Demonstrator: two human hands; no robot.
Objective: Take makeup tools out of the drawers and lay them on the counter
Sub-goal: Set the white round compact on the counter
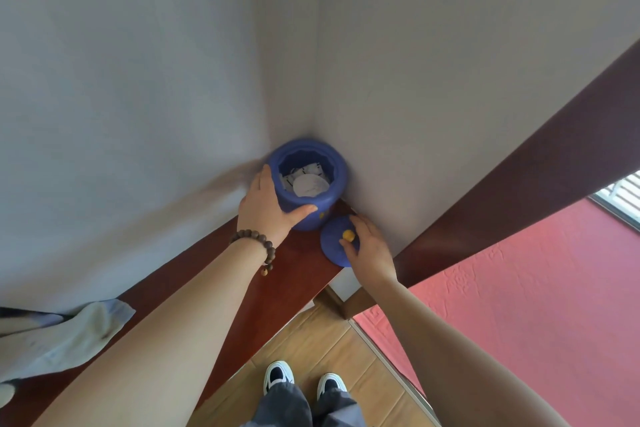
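Observation:
A blue round jar stands open in the wall corner on a dark red wooden counter. Inside it lie a white round pad and white packets. My left hand, with a bead bracelet on the wrist, wraps the jar's near left side. The blue lid with a yellow knob lies flat on the counter just right of the jar. My right hand rests on the lid, fingers at the knob.
A white and blue cloth lies on the counter at the far left. A dark wooden beam slants up on the right beside a pink wall. Wooden floor and my shoes show below.

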